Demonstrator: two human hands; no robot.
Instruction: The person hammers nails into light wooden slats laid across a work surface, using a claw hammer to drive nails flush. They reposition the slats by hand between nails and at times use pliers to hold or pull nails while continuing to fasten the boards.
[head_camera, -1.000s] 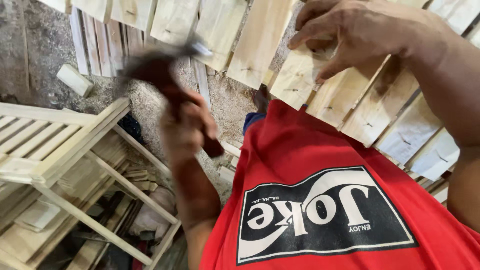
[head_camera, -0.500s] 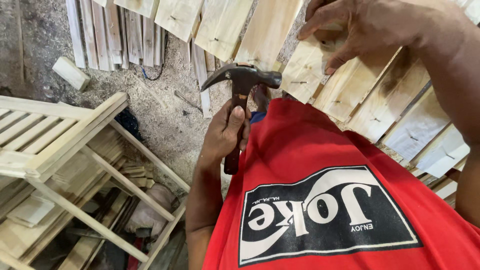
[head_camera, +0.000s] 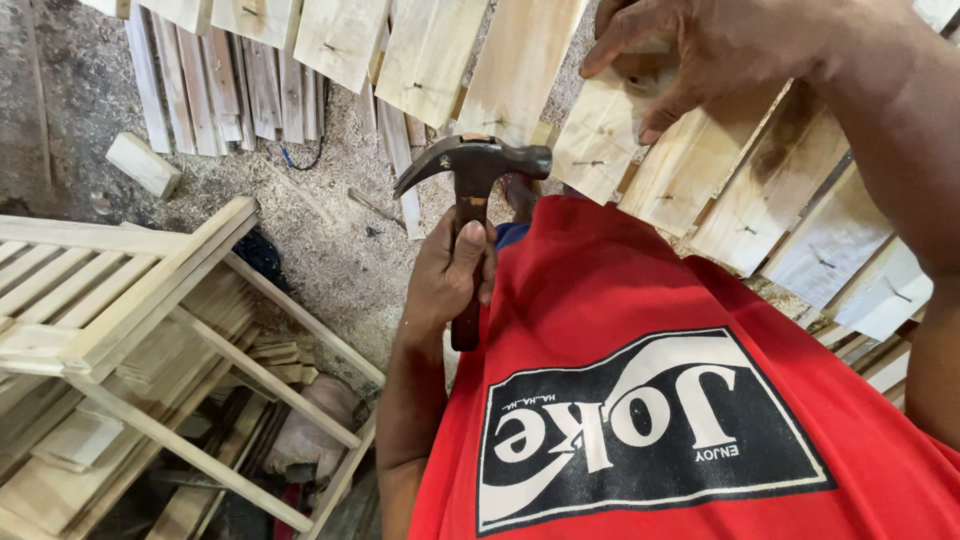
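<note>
My left hand (head_camera: 450, 275) grips the dark wooden handle of a claw hammer (head_camera: 478, 160). The hammer stands upright in front of my red shirt, with its face turned toward a slatted wooden panel (head_camera: 700, 170) that slopes across the upper right. My right hand (head_camera: 700, 45) rests on the upper end of one pale slat (head_camera: 600, 140), fingers curled over it. A small nail (head_camera: 590, 162) shows in that slat, just right of the hammer face. More nails dot the neighbouring slats.
An unfinished wooden rack (head_camera: 130, 300) of thin bars fills the lower left. Loose slats (head_camera: 230, 100) and a small wood block (head_camera: 143, 163) lie on the sawdust-covered ground (head_camera: 330, 230). Wood offcuts pile up under the rack.
The hammer was a blur swinging at the left a second ago. It has since moved right and stands steady and upright beside the slat. My right hand stays on the slat.
</note>
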